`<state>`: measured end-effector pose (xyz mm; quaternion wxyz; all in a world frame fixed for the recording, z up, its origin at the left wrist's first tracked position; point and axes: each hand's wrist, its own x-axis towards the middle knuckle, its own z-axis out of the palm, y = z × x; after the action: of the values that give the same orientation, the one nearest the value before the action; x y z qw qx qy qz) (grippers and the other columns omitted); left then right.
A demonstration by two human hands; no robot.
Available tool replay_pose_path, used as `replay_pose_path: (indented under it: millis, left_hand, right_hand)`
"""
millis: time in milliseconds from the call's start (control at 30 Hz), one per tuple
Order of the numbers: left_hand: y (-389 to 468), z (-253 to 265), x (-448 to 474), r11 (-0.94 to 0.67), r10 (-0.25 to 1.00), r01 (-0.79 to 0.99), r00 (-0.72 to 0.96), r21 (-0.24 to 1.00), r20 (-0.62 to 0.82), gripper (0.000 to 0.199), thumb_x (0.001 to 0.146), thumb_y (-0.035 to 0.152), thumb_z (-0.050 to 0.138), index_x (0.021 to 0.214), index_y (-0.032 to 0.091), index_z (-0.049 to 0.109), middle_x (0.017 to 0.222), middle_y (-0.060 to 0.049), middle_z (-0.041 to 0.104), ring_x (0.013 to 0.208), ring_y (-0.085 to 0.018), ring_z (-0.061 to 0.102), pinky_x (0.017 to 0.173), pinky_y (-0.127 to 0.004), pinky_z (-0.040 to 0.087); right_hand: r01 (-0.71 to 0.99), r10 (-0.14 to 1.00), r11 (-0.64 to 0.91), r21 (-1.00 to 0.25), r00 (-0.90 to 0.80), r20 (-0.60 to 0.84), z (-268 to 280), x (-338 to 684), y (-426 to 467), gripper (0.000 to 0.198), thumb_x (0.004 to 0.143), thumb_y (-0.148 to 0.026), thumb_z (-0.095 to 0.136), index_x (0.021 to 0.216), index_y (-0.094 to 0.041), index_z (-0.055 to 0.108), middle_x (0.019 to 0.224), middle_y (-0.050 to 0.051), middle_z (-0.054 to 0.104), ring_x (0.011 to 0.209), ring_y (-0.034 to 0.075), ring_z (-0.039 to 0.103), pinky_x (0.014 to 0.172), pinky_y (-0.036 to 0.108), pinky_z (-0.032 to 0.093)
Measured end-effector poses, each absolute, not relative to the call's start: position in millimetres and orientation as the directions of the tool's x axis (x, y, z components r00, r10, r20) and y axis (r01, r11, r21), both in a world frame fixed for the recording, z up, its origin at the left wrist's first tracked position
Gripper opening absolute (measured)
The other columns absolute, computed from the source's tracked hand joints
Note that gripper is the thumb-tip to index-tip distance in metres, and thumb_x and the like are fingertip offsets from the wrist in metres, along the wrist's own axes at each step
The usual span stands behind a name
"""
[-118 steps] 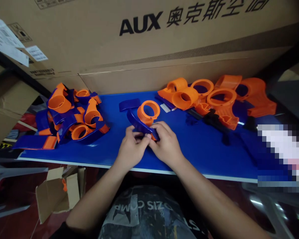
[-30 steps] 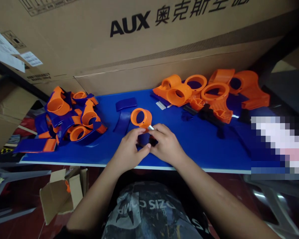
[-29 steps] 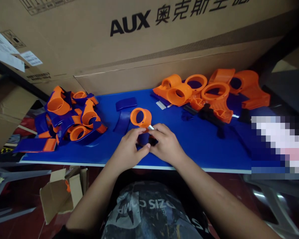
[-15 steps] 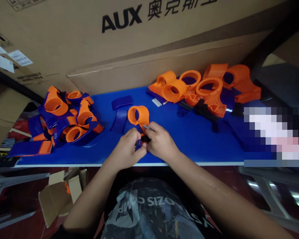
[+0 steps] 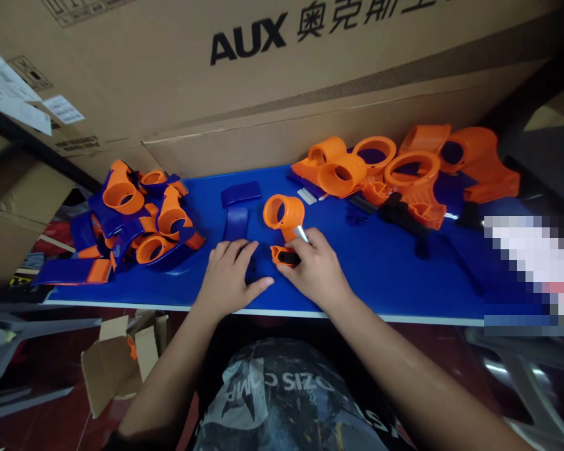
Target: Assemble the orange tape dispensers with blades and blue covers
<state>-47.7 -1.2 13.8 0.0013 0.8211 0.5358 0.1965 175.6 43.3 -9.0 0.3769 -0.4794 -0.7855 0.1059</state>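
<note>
My right hand (image 5: 314,266) is closed around the lower part of an orange tape dispenser (image 5: 287,212), whose round ring points away from me. A small silver metal strip (image 5: 301,233) shows above my fingers. Below it, a black piece (image 5: 289,257) sits in the dispenser's orange end beside my thumb. To the left, my left hand (image 5: 229,275) hovers over or rests on the blue surface with its thumb and fingers apart. Something small and dark under its palm is too hidden to name. Just beyond those fingers lie two dark blue curved covers (image 5: 240,194).
Tape dispensers with blue covers (image 5: 122,216) are heaped at the left. More orange dispenser bodies (image 5: 411,169) lie at the back right, beside black parts (image 5: 395,210). A large cardboard box (image 5: 263,81) walls off the back. An open carton (image 5: 117,369) stands on the floor.
My left hand has drawn away from the dispenser and its fingers have spread. My right hand still grips the dispenser, and its black end now shows. The whole view has shifted slightly.
</note>
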Motion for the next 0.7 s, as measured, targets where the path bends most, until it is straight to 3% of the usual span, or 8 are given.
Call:
replay_pose_path:
  millis: [133,300,367,533,700]
  left_hand:
    - [-5,20,-30,-0.449,0.85,0.859,0.326,0.245,0.415,0.067,0.093,0.06,0.065,0.145,0.02,0.056,0.136,-0.015,0.064,0.121,-0.034,0.054,0.099,-0.05,0.043]
    - [3,36,-12,-0.476,0.864,0.85,0.403,0.226,0.303,0.034,0.099,0.046,0.063,0.124,0.025,0.07,0.123,-0.01,0.07,0.112,-0.031,0.057,0.09,-0.047,0.043]
    - [5,44,-12,-0.487,0.867,0.83,0.422,0.271,0.265,0.026,0.099,0.042,0.064,0.117,0.025,0.071,0.123,-0.009,0.07,0.112,-0.029,0.058,0.091,-0.046,0.044]
    - [13,53,-33,-0.435,0.895,0.792,0.33,0.428,0.299,0.025,0.101,0.04,0.06,0.118,0.022,0.067,0.124,-0.007,0.071,0.111,-0.025,0.061,0.096,-0.043,0.046]
    - [29,34,-51,-0.296,0.914,0.9,0.171,0.32,0.367,0.027,0.097,0.038,0.066,0.119,0.023,0.072,0.116,-0.01,0.073,0.112,-0.03,0.059,0.095,-0.046,0.043]
  right_hand:
    - [0.638,0.814,0.561,-0.527,-0.309,0.493,-9,176,43,0.018,0.086,-0.025,0.074,0.102,-0.018,0.068,0.101,0.01,0.055,0.084,0.023,0.059,0.074,0.037,0.056]
    - [0.602,0.782,0.616,-0.509,-0.387,0.489,-7,176,41,0.022,0.084,-0.015,0.071,0.104,-0.02,0.066,0.103,0.01,0.056,0.091,0.025,0.059,0.077,0.038,0.057]
    - [0.586,0.782,0.618,-0.524,-0.39,0.486,-6,176,41,0.022,0.083,-0.014,0.071,0.102,-0.02,0.064,0.102,0.01,0.056,0.091,0.025,0.06,0.078,0.039,0.057]
    - [0.618,0.81,0.576,-0.535,-0.341,0.478,-7,176,42,0.021,0.084,-0.024,0.075,0.1,-0.019,0.062,0.099,0.009,0.055,0.083,0.023,0.059,0.073,0.038,0.057]
    - [0.642,0.82,0.555,-0.53,-0.314,0.479,-7,176,42,0.023,0.081,-0.022,0.076,0.1,-0.019,0.063,0.1,0.01,0.057,0.083,0.024,0.061,0.077,0.039,0.058]
